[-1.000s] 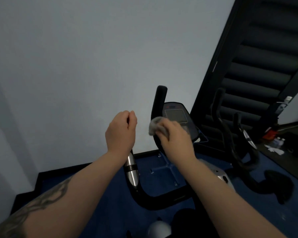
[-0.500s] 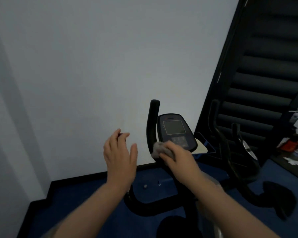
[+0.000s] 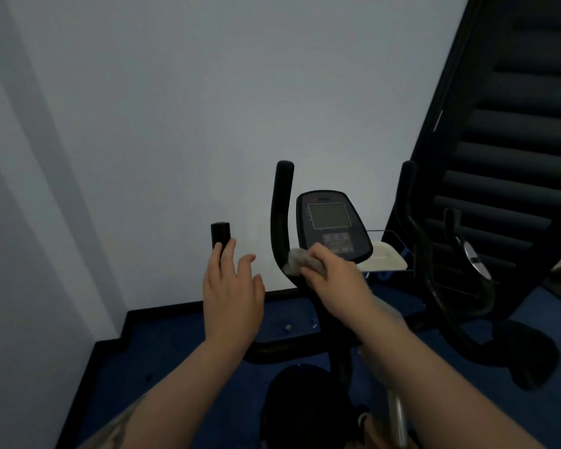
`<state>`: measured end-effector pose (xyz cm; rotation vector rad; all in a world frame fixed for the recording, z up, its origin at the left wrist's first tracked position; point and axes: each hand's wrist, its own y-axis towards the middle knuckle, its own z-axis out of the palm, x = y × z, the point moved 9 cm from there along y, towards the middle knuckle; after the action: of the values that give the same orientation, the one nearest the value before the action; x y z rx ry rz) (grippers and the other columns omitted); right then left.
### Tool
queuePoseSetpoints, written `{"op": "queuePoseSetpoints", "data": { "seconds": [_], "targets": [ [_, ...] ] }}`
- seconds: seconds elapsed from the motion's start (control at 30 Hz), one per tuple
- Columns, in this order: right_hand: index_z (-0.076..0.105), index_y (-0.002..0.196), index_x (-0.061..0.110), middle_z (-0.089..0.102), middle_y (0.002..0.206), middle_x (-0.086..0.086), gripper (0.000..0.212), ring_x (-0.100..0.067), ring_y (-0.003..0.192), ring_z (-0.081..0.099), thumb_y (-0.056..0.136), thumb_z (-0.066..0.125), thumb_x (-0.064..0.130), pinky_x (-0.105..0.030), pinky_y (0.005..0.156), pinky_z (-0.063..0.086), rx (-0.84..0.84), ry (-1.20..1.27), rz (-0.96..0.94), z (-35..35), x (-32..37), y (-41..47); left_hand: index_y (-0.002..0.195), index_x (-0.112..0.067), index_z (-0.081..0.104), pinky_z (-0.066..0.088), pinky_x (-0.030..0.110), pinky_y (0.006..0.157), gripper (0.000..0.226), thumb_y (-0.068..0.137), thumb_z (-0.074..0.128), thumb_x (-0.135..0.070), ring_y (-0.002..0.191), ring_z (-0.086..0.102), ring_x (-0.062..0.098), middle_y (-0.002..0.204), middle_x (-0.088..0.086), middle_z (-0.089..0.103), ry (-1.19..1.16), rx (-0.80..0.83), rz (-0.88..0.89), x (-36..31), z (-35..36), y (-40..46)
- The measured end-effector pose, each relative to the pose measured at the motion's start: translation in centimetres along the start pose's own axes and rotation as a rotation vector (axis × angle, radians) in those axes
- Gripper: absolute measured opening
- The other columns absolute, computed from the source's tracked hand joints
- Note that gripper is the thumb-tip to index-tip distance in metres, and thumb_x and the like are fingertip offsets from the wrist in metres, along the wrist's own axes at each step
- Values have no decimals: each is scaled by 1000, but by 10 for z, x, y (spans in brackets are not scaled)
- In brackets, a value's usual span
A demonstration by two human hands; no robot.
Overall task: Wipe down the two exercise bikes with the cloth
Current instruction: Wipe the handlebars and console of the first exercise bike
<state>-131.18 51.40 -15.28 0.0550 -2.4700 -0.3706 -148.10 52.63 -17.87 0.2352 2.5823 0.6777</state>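
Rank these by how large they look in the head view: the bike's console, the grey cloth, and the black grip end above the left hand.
1. Console, clearly largest.
2. Cloth, though the right hand gripping it hides part.
3. Grip end, smallest, but the left hand covers its lower part, so 2 and 3 are uncertain.

Blue floor (image 3: 182, 358) carries two exercise bikes (image 3: 332, 222); small bolt (image 3: 287, 327), perhaps.

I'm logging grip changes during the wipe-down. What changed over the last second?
The left hand let go of the left handlebar grip: its fingers were curled round it, now they are straight, only touching. The right hand kept the cloth pinched against the inner handlebar, below the console.
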Motion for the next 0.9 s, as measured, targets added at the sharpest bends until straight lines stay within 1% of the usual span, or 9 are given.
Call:
{"op": "queuePoseSetpoints", "data": {
  "seconds": [0.13, 0.2, 0.27, 0.33, 0.5, 0.67, 0.73, 0.8, 0.9],
  "targets": [
    [44, 81, 37, 57, 77, 11, 22, -16, 81, 58, 88, 65, 35, -35, 71, 49, 285, -196, 13, -17, -37, -42, 116, -8, 64, 42, 49, 104, 24, 92, 58, -8, 137, 38, 33, 143, 14, 48, -92, -90, 21, -1, -8, -3],
    [48, 81, 36, 55, 74, 12, 20, -16, 82, 56, 85, 67, 39, -35, 73, 49, 358, -290, 6, -22, -43, -40, 106, -10, 66, 42, 49, 103, 18, 90, 60, -6, 121, 54, 29, 128, 9, 60, -160, -138, 51, -1, -11, -6],
    [58, 90, 34, 62, 84, 9, 11, -19, 88, 58, 85, 66, 39, -37, 77, 50, 181, -219, -54, -33, -25, -20, 98, -15, 66, 39, 48, 105, 11, 91, 60, -10, 90, 62, 21, 100, -1, 67, -225, -141, 58, 1, -12, -7],
    [64, 99, 31, 65, 97, 3, 14, -19, 91, 59, 88, 64, 38, -35, 78, 49, 15, -52, -54, -31, -7, -7, 92, -17, 67, 35, 47, 108, 6, 91, 61, -14, 75, 59, 16, 84, -7, 65, -256, -134, 66, 1, -13, -8],
    [54, 101, 33, 41, 99, 12, 12, -2, 79, 49, 93, 57, 41, -8, 62, 34, -135, 59, -43, 4, -19, -63, 81, -16, 65, 28, 43, 115, 9, 88, 65, -12, 70, 56, 9, 77, -13, 61, -254, -165, 121, -4, -12, -10],
    [52, 81, 37, 49, 90, 13, 15, 0, 78, 52, 85, 60, 50, -26, 64, 42, 0, 52, -61, -11, -34, -63, 79, -17, 65, 31, 42, 114, 11, 90, 63, -16, 67, 55, 9, 74, -14, 59, -222, -185, 110, -2, -9, -10],
    [54, 83, 36, 55, 93, 9, 13, -9, 84, 56, 85, 65, 43, -32, 69, 45, -80, 89, -35, -25, -25, -33, 79, -16, 65, 32, 43, 113, 12, 90, 62, -17, 66, 56, 10, 74, -13, 59, -208, -187, 120, -2, -9, -10],
    [56, 88, 33, 58, 97, 7, 12, -13, 87, 58, 87, 66, 38, -31, 72, 47, -144, 179, 14, -22, -20, -17, 78, -17, 64, 32, 41, 113, 17, 91, 56, -22, 65, 55, 11, 73, -14, 58, -206, -196, 126, -3, -10, -11],
    [47, 78, 33, 50, 88, 10, 20, -6, 78, 52, 90, 62, 40, -19, 58, 36, -203, 153, 39, -6, -25, -41, 77, -18, 63, 30, 37, 114, 25, 91, 46, -30, 63, 54, 10, 71, -16, 57, -229, -198, 130, -4, -11, -13]
  ]
}}
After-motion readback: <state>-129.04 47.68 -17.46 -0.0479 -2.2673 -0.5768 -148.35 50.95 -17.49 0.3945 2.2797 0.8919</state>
